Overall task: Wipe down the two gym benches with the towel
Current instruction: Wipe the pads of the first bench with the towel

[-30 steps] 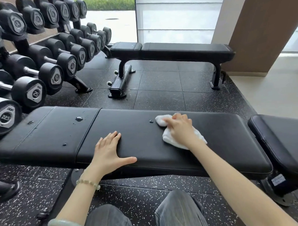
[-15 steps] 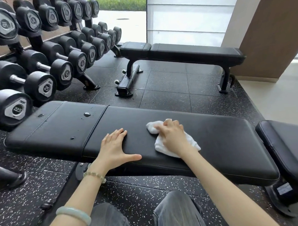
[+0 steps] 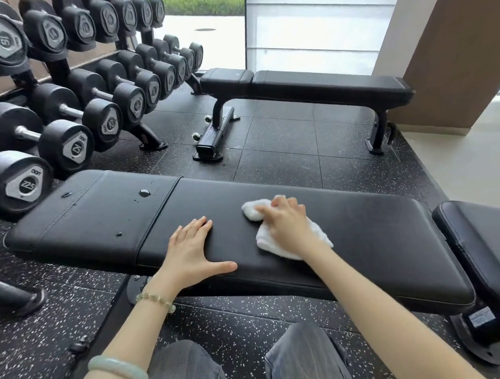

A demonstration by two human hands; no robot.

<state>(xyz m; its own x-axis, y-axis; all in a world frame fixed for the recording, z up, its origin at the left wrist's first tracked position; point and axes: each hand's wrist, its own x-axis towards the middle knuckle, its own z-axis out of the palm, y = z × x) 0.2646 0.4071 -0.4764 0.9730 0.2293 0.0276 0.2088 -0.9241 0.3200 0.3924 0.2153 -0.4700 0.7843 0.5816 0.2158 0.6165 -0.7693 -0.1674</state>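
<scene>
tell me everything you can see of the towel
The towel is small, white and looks like soft terry cloth. It lies crumpled on the long pad of the near bench. The right hand lies over its middle, fingers curled into it, so only a bunched end on the left and a flatter part by the wrist show. Nothing else touches it.

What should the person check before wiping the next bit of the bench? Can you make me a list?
1. Right hand holds the towel: ok.
2. Towel lies on the near bench: ok.
3. Left hand rests flat on that bench: ok.
4. Water drops on the left pad wiped away: not ok, they are unwiped.
5. Far bench clean: cannot tell.
</scene>
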